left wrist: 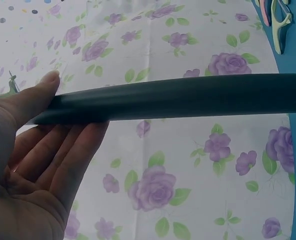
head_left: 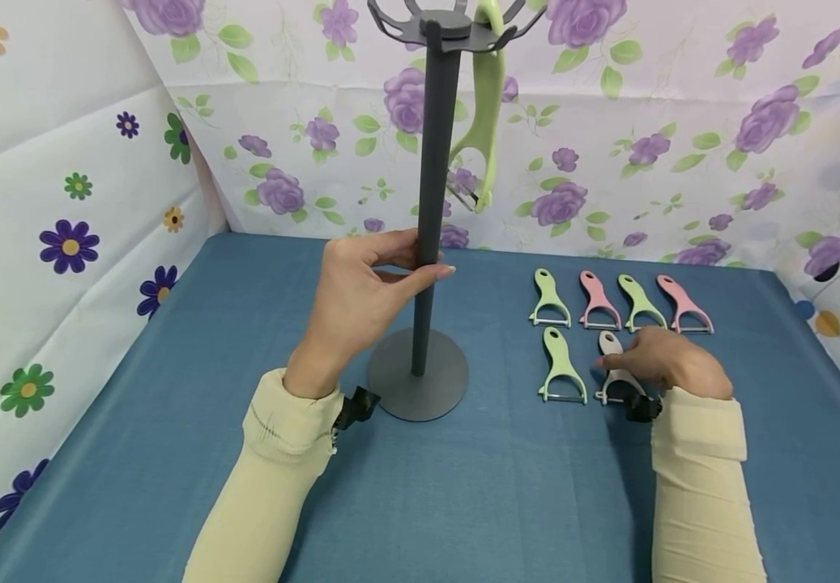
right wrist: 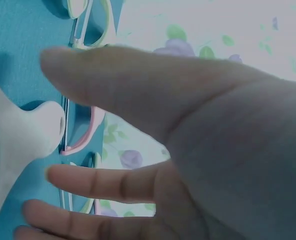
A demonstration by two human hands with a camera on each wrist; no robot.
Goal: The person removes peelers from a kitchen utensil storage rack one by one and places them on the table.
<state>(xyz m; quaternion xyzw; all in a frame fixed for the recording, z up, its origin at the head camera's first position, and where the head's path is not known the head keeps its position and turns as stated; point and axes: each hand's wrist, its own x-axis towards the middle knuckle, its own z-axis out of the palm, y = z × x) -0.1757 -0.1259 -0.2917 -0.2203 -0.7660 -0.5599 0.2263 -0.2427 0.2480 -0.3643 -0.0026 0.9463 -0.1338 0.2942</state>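
Observation:
My left hand [head_left: 357, 287] grips the dark grey pole of a hook stand [head_left: 434, 162], thumb on one side and fingers on the other, as the left wrist view also shows. From the stand's top ring hangs a light green peeler [head_left: 488, 89], blade end down. Over a white peeler [head_left: 611, 346] lying on the table, my right hand [head_left: 671, 360] reaches in. In the right wrist view its thumb [right wrist: 103, 70] and fingers are spread apart near the handle end of the white peeler [right wrist: 30, 127], with a gap showing between them.
Left of the white peeler lies a green peeler [head_left: 558, 368]. Behind them is a row of a green [head_left: 546, 285], a pink [head_left: 592, 285], another green [head_left: 634, 290] and another pink peeler [head_left: 675, 293]. Flowered cloth [head_left: 281, 129] rises behind the blue table [head_left: 492, 502].

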